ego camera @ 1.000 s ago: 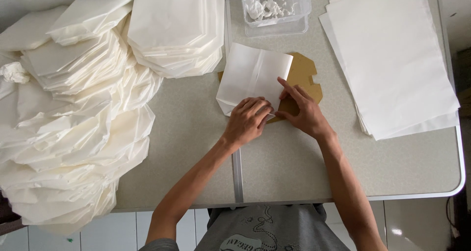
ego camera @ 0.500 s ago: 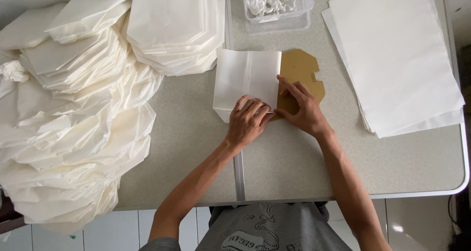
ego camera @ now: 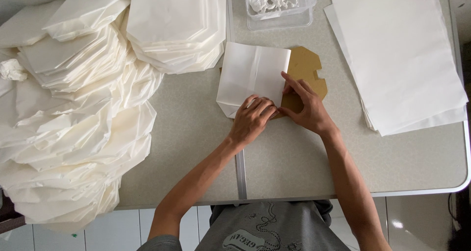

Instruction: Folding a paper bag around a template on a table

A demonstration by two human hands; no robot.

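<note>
Your folded white paper (ego camera: 252, 77) lies near the table's (ego camera: 294, 162) far middle on a brown cardboard template (ego camera: 306, 69), hemmed by folded paper stacks (ego camera: 176, 25) on the left, a clear plastic tub (ego camera: 279, 5) beyond and flat white sheets (ego camera: 397, 54) on the right; bare tabletop lies open only toward you. Its long axis runs left to right, creases running away from you. Your left hand (ego camera: 252, 118) presses curled fingers on its near edge, and your right hand (ego camera: 306, 108) lies open against its right corner, both hands touching

A clear rectangular plastic container (ego camera: 280, 8) stands at the table's far edge.
</note>
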